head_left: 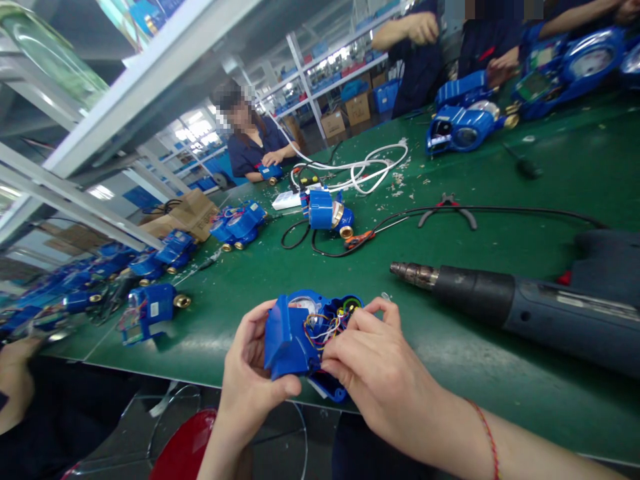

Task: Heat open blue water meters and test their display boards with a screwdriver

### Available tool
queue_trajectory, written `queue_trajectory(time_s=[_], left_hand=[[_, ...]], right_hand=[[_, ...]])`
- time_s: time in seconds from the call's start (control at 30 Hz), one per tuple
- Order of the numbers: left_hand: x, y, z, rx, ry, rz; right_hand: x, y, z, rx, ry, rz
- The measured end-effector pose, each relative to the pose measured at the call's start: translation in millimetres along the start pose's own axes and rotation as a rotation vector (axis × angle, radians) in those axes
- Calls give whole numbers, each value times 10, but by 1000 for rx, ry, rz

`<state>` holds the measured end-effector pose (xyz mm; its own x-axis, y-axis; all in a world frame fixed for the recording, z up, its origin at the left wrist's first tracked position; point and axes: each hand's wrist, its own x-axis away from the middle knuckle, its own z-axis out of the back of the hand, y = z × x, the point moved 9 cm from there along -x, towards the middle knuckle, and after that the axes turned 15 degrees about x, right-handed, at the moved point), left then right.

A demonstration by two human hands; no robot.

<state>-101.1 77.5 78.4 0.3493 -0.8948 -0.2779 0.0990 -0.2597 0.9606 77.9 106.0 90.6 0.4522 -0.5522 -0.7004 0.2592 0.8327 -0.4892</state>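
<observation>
Wiring step, I judge: my left hand [250, 373] grips blue meter housing [295, 343] above counter [500, 380] edge; right hand [370, 367] pinches its coloured wires [325, 328]; next needs fine fingertip seating.

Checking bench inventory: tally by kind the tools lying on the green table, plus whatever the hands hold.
Heat gun: 1
Pliers: 1
Screwdriver: 1
Blue meter, in left hand and right hand: 1
Total: 4
Orange item by the cable: unclear, uncounted
</observation>
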Motion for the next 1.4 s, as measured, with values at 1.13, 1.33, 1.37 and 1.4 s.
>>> queue_trajectory(time_s=[1.13,1.33,1.37,1.4], left_hand=[[581,167,104,-78,370,-452],[543,-6,236,-81,260,-424],[538,-32,253,-59,281,-396],[533,-56,261,-27,305,-363]], right_hand=[[-257,215,-315,226,-251,-71],[-305,188,-281,161,-322,-36],[-318,155,-286,116,-354,-20],[-329,117,-299,81,-388,0]])
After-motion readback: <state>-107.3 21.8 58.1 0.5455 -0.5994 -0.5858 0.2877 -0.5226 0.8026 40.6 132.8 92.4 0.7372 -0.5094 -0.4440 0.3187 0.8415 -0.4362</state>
